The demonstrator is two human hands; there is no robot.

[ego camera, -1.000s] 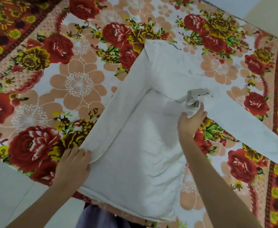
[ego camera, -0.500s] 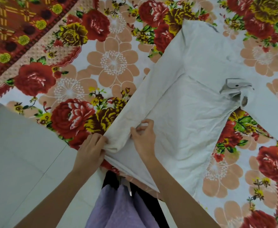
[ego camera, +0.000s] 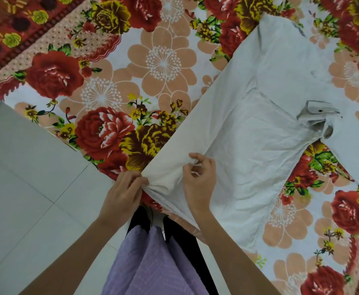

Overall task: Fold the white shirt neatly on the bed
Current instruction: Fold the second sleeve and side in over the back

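Note:
The white shirt lies on the bed's floral sheet, body toward me, its left sleeve folded in along the side. Its grey collar sits at the right, and the other sleeve runs off to the right edge. My left hand grips the bunched near corner of the shirt at the bed's edge. My right hand pinches the cloth just beside it, fingers curled into a small fold. Both hands are close together at the shirt's lower left corner.
The bed's near edge runs diagonally from upper left to lower right. Pale floor tiles fill the lower left. My purple garment hangs below my hands. Floral sheet spreads far left and far right of the shirt.
My right hand left the collar and came down to the shirt's near corner beside my left hand, where it now pinches the cloth. The view shifted left and closer.

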